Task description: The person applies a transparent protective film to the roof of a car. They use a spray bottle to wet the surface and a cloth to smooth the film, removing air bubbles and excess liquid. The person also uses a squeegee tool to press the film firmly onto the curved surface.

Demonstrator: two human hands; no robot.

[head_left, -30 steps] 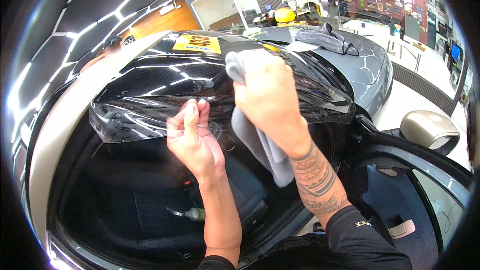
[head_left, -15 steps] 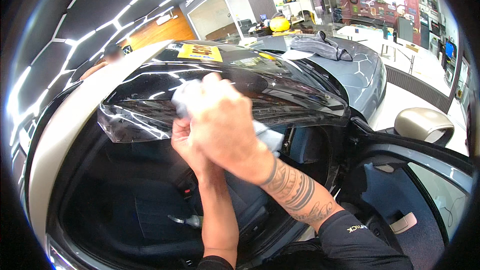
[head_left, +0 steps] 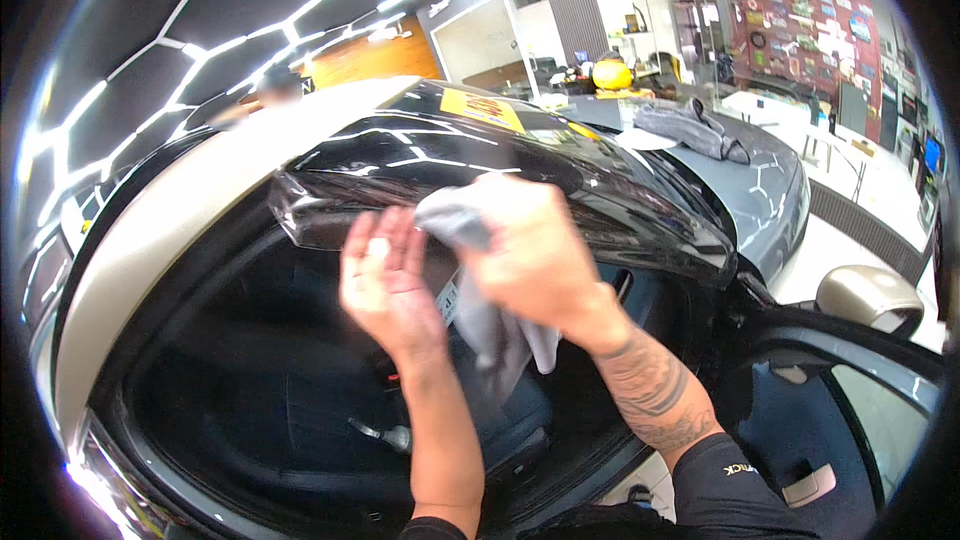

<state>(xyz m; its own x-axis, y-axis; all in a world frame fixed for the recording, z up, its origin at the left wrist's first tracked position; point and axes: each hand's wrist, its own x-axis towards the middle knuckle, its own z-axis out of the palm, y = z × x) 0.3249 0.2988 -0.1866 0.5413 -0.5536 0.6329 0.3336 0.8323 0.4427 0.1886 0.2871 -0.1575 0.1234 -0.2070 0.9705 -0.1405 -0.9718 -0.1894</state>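
A grey cloth (head_left: 490, 330) hangs from my right hand (head_left: 535, 255), whose fingers are closed round its upper part. Just left of it, my left hand (head_left: 395, 285) is held up with fingers stretched out and palm showing. A small pale spot shows on its fingers; I cannot tell what it is. Behind both hands, a dark glossy film (head_left: 325, 215) runs along the side edge of a car's windscreen (head_left: 400, 145), its loose margin crinkled and hanging over the open doorway. Both hands look apart from the film, slightly blurred by motion.
The beige roof edge (head_left: 190, 205) curves on the left; an open door (head_left: 825, 410) with a beige mirror (head_left: 868, 295) stands right. Below are dark seats (head_left: 300, 410). Another grey cloth (head_left: 690, 130) lies on the bonnet (head_left: 765, 165). A person (head_left: 275, 100) is beyond the roof.
My hands have come apart from being close together. The left fingers have opened out, and the cloth now hangs down from my right hand. The view has shifted, so the car appears farther right.
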